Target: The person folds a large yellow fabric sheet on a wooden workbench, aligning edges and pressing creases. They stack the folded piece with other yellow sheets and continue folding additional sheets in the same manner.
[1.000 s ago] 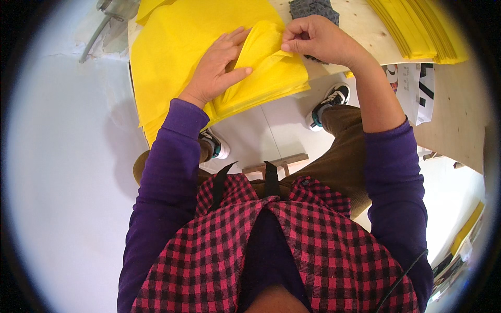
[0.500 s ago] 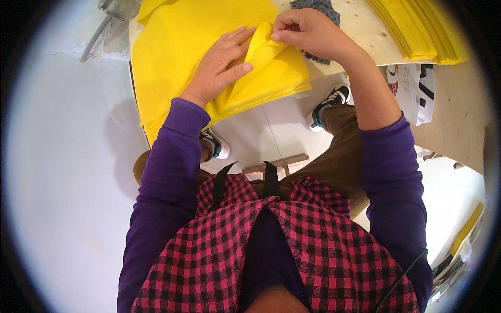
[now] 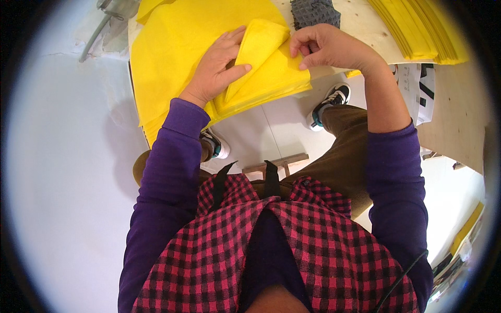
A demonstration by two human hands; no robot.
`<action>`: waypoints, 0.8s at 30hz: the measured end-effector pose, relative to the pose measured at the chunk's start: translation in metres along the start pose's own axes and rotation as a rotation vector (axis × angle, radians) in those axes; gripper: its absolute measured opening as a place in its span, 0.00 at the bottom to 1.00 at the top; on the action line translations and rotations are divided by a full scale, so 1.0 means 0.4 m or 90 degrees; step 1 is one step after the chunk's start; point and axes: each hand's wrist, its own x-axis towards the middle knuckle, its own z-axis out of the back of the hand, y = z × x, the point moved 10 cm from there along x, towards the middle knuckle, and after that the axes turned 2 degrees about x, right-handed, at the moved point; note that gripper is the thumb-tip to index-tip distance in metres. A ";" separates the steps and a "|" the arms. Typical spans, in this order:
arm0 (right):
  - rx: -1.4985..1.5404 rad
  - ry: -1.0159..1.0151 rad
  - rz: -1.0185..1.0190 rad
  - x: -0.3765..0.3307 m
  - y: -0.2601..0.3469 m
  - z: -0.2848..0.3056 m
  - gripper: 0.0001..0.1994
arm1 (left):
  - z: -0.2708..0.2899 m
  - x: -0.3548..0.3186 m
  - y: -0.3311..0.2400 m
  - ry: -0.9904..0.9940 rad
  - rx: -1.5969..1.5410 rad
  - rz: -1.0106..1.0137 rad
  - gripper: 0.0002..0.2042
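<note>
A stack of thin yellow cloth-like sheets (image 3: 172, 57) covers the near part of the table. My left hand (image 3: 216, 68) rests flat on it, fingers stretched out and thumb apart. Beside that hand, one corner of the top sheet is turned back as a folded flap (image 3: 263, 41), which partly hides my fingertips. My right hand (image 3: 331, 49) hovers at the stack's right edge, fingers curled, with a gap between thumb and forefinger. Nothing shows in that gap, and the flap is apart from it. Behind my right hand lies a dark grey textured cloth (image 3: 315, 13).
More yellow sheets (image 3: 417, 31) lie piled on the wooden table (image 3: 360, 26) at the far right. A white printed bag (image 3: 424, 94) is below the table's edge. A grey metal fitting with a hose (image 3: 99, 34) is at the far left. My shoes show on the floor.
My right hand has let go of the flap and moved right and nearer to me. The flap now lies wider and further left. More of the grey cloth shows. My left hand has barely moved.
</note>
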 end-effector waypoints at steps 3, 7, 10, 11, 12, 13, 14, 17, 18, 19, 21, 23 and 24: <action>0.065 -0.007 -0.030 0.008 -0.021 -0.020 0.05 | -0.001 0.003 -0.001 0.008 0.002 -0.004 0.20; 0.032 -0.056 -0.025 0.008 -0.018 -0.008 0.04 | -0.001 0.003 -0.001 0.002 -0.011 -0.001 0.21; 0.016 -0.057 0.003 0.011 0.001 0.000 0.04 | -0.001 0.002 0.000 0.000 -0.019 0.001 0.21; 0.013 -0.080 0.001 0.013 0.003 0.008 0.05 | -0.002 0.001 0.001 0.000 -0.019 0.003 0.21; 0.016 -0.102 0.011 0.015 0.010 0.017 0.06 | -0.001 0.001 0.003 0.000 -0.019 0.005 0.21; 0.018 -0.124 0.022 0.016 0.017 0.025 0.07 | -0.002 0.001 0.004 0.007 -0.002 0.003 0.21; 0.009 -0.136 0.035 0.019 0.026 0.031 0.07 | -0.002 0.001 0.005 0.015 0.016 0.001 0.21; -0.003 -0.171 0.053 0.027 0.044 0.045 0.08 | -0.003 0.000 0.007 0.018 0.026 0.007 0.20; 0.003 -0.180 0.044 0.032 0.044 0.046 0.08 | -0.003 0.000 0.007 0.015 0.022 0.009 0.20; 0.009 -0.190 0.035 0.037 0.043 0.048 0.08 | -0.002 0.000 0.006 0.018 0.021 0.008 0.21; -0.035 -0.182 0.013 0.048 0.042 0.047 0.08 | 0.001 0.000 0.004 0.020 0.008 0.007 0.22; -0.054 -0.199 0.018 0.053 0.050 0.050 0.07 | 0.002 -0.005 0.001 0.008 0.022 0.009 0.23; -0.051 -0.220 0.034 0.057 0.060 0.050 0.07 | 0.003 -0.007 -0.001 0.000 0.024 0.009 0.24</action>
